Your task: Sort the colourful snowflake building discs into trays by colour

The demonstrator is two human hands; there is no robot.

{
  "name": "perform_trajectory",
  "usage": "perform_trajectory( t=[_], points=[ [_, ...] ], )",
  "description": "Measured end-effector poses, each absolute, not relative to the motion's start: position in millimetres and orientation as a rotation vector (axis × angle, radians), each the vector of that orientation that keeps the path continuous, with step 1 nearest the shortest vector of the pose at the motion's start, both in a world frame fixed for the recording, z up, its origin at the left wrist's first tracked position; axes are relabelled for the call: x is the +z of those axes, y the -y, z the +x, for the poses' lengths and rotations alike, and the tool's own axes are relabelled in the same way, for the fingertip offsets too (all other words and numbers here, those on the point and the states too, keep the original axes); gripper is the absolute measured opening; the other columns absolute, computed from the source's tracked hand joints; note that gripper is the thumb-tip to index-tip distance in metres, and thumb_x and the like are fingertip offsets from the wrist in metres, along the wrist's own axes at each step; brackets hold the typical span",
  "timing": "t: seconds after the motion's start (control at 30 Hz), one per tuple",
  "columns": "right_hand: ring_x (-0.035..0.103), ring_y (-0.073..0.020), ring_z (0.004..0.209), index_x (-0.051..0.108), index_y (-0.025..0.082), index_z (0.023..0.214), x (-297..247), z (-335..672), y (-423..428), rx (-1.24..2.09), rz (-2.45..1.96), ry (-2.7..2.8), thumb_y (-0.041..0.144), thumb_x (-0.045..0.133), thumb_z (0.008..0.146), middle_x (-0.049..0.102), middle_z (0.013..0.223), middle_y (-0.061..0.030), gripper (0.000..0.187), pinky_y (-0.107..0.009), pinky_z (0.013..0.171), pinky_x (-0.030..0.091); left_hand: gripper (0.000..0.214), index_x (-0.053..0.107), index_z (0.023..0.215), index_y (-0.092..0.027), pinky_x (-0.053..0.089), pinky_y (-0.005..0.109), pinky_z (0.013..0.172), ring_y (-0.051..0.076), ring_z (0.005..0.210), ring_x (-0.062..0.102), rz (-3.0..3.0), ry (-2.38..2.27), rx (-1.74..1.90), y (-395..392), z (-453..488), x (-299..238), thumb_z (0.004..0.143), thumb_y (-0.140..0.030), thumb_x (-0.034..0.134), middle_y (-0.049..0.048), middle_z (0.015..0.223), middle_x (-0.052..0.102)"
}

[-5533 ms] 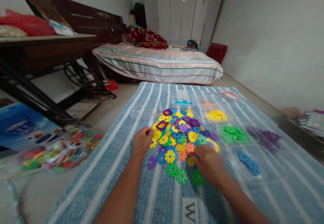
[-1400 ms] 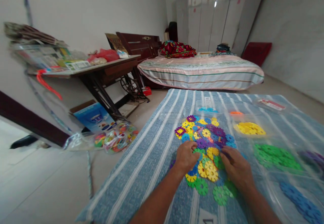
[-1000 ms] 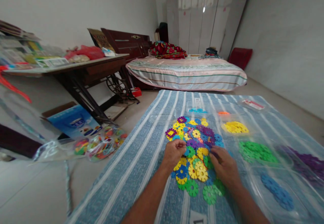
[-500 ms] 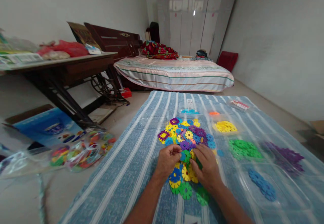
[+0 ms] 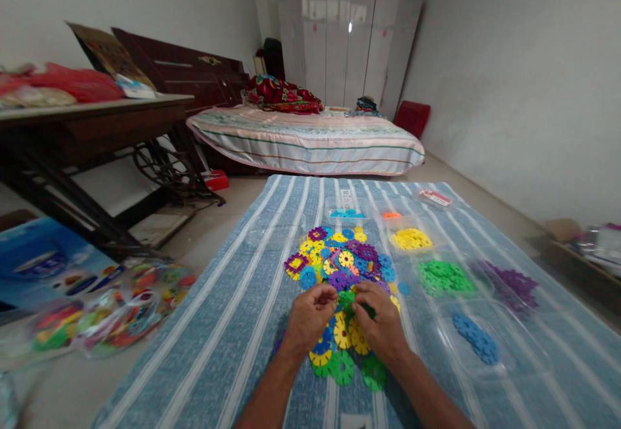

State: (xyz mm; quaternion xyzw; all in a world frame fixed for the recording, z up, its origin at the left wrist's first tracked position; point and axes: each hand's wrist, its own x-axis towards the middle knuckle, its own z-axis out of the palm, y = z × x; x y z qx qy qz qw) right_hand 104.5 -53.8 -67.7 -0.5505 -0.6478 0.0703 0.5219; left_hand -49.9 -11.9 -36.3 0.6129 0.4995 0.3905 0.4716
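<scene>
A heap of flat plastic snowflake discs (image 5: 342,264) in yellow, blue, purple, green and orange lies on a blue striped mat (image 5: 252,325). Both hands hover over its near edge. My left hand (image 5: 306,318) is curled, fingertips pinched near a green disc (image 5: 346,298). My right hand (image 5: 380,325) is curled too, its fingers meeting the left hand's at that same green disc. Several green discs (image 5: 342,367) lie just below my wrists.
Clear trays on the right hold sorted discs: yellow (image 5: 411,239), green (image 5: 445,276), purple (image 5: 509,281), blue (image 5: 473,337). A plastic bag of coloured toys (image 5: 111,312) lies left of the mat. A dark wooden table (image 5: 72,131) and a bed (image 5: 305,138) stand beyond.
My two hands have drawn together at the near edge of the heap and now meet over a green disc. The camera view has swung right and steadied.
</scene>
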Motion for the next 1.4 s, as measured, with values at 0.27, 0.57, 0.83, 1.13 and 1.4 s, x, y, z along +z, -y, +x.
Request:
perform_trajectory(
  t=[0.27, 0.57, 0.83, 1.13, 1.4],
  points=[
    [0.060, -0.0231, 0.099, 0.063, 0.022, 0.077, -32.6, 156.9, 54.5, -0.124, -1.449, 1.451, 0.030, 0.051, 0.084, 0.067, 0.098, -0.0091, 0.016, -0.044, 0.090, 0.047, 0.016, 0.066, 0.075, -0.017, 0.051, 0.023, 0.066, 0.013, 0.068, 0.063, 1.489, -1.312, 0.986, 11.7, -52.6, -41.0, 0.062, -0.019, 0.056, 0.0006, 0.073, 0.069],
    [0.057, -0.0269, 0.100, 0.063, 0.019, 0.092, -29.7, 184.0, 65.5, -0.471, -1.666, 1.503, 0.031, 0.049, 0.086, 0.063, 0.099, -0.0131, 0.019, -0.048, 0.089, 0.046, 0.013, 0.066, 0.075, -0.018, 0.050, 0.023, 0.066, 0.014, 0.068, 0.063, 1.570, -1.422, 1.025, 9.3, -54.6, -45.8, 0.069, -0.023, 0.056, 0.0002, 0.072, 0.068],
    [0.047, -0.0294, 0.115, 0.060, 0.020, 0.102, -60.1, 110.6, 62.9, -0.168, -1.588, 1.849, 0.023, 0.053, 0.082, 0.059, 0.111, -0.0123, 0.022, -0.050, 0.095, 0.044, 0.015, 0.066, 0.075, -0.019, 0.049, 0.024, 0.067, 0.014, 0.067, 0.063, 1.559, -1.506, 1.079, 6.3, -59.5, -47.4, 0.073, -0.029, 0.055, -0.0005, 0.071, 0.068],
    [0.040, -0.0322, 0.124, 0.061, 0.015, 0.108, -68.5, 98.1, 58.2, -0.132, -1.741, 1.907, 0.018, 0.057, 0.078, 0.055, 0.123, -0.0155, 0.031, -0.050, 0.100, 0.038, 0.018, 0.066, 0.076, -0.020, 0.050, 0.024, 0.066, 0.015, 0.066, 0.064, 1.488, -1.591, 1.125, 2.5, -62.4, -48.7, 0.072, -0.033, 0.054, -0.0005, 0.071, 0.070],
    [0.046, -0.0287, 0.116, 0.062, 0.017, 0.095, -71.3, 103.4, 59.6, -0.010, -1.613, 1.767, 0.016, 0.059, 0.072, 0.059, 0.115, -0.0131, 0.024, -0.048, 0.100, 0.039, 0.014, 0.065, 0.072, -0.021, 0.049, 0.023, 0.065, 0.014, 0.066, 0.064, 1.480, -1.618, 1.095, 1.4, -62.6, -46.5, 0.072, -0.031, 0.055, -0.0024, 0.067, 0.068]
  ],
)
